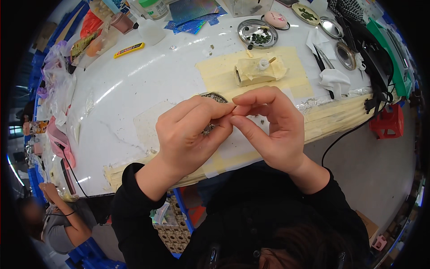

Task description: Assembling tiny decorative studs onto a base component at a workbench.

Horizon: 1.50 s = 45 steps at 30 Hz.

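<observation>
My left hand point(190, 132) and my right hand point(271, 127) meet over the near part of the white table point(134, 80). In the left hand's curled fingers sits a small silvery, sparkly piece point(208, 130), mostly hidden. My right thumb and forefinger pinch together at the left fingertips, on something too small to make out. Just beyond the hands lies a small round metal dish point(216, 96), partly covered. Farther back a block wrapped in beige tape point(257, 71) rests on a taped yellow patch.
A metal dish with dark green stones point(257, 34), two empty round tins point(345, 54), white tissue point(335, 80), a yellow utility knife point(129, 50), plastic bottles and bags stand at the back. A black cable point(354, 130) hangs off the right edge. Another person point(58, 219) sits lower left.
</observation>
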Each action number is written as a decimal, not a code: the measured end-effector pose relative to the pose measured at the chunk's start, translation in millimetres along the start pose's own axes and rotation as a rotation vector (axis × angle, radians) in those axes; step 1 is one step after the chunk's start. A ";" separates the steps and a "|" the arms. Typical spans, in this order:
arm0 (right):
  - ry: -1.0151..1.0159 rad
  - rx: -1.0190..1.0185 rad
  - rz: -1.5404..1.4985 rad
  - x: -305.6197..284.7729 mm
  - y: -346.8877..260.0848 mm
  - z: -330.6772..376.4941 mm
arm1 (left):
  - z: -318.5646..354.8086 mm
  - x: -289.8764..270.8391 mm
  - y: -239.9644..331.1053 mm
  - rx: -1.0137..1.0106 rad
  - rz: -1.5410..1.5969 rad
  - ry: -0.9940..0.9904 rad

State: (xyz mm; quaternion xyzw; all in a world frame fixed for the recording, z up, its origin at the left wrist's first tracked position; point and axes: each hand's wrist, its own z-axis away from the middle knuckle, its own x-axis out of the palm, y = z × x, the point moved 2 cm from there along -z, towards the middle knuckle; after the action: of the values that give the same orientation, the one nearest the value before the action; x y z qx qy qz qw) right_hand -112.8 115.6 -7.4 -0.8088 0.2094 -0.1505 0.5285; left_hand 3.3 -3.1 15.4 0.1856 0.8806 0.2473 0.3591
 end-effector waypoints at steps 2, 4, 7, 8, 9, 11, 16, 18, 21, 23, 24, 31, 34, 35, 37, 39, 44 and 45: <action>-0.015 -0.024 0.032 -0.5 -0.7 0.0 | -1.3 -1.0 1.3 0.008 0.006 0.006; 0.017 0.097 -0.114 -2.3 1.1 -1.8 | -3.1 -1.4 3.7 0.018 0.018 0.013; 0.042 0.208 -0.297 -4.5 5.9 -2.2 | -0.9 -1.2 2.6 -0.019 0.042 -0.004; 0.047 0.233 -0.353 -4.7 7.5 -1.8 | -1.4 -1.2 2.9 -0.008 0.053 0.000; 0.033 0.243 -0.354 -4.6 8.1 -1.4 | -2.6 -1.2 3.3 0.002 0.064 0.004; 0.009 0.261 -0.352 -4.8 7.4 -1.4 | -4.4 -1.1 4.1 -0.002 0.073 0.008; 0.088 0.091 -0.065 -0.3 1.3 3.4 | -1.5 0.4 1.6 -0.034 0.037 0.034; 0.125 0.033 -0.028 2.6 0.9 3.7 | -1.3 0.5 1.9 -0.003 0.012 0.036; 0.152 0.031 -0.098 4.3 -0.7 2.0 | -1.2 -1.0 3.7 -0.010 -0.001 0.033; 0.138 -0.028 0.000 2.3 3.4 2.2 | -0.6 0.0 2.2 -0.017 0.002 0.024; 0.101 -0.125 0.123 0.3 1.8 1.0 | -0.6 0.4 1.2 -0.012 0.003 0.018; 0.092 -0.085 0.140 -2.9 0.2 -1.0 | -1.3 -2.2 3.9 -0.031 0.009 -0.028; 0.094 0.117 -0.032 -3.9 2.5 -0.6 | -2.6 -1.5 4.9 0.031 0.064 -0.026; 0.080 0.174 -0.070 -4.4 2.9 -0.5 | -2.6 -1.6 4.8 0.018 0.064 -0.027; 0.080 0.156 -0.110 -5.2 4.2 0.7 | -2.5 -2.4 5.0 -0.010 0.062 -0.028; 0.073 0.106 -0.076 -5.0 4.0 0.4 | -2.0 -1.9 3.9 -0.006 0.018 -0.036; 0.061 0.031 0.072 -6.8 2.0 -0.9 | -0.9 -1.5 1.9 0.051 -0.050 -0.062; 0.046 0.061 0.060 -8.2 0.6 -0.9 | -0.9 -1.1 1.8 0.043 -0.034 -0.068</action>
State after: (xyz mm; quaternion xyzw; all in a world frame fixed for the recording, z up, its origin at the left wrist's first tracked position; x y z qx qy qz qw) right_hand -120.4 118.7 -7.8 -0.7818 0.2412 -0.1596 0.5524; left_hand 3.6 -2.5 17.5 0.1864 0.8760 0.2157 0.3890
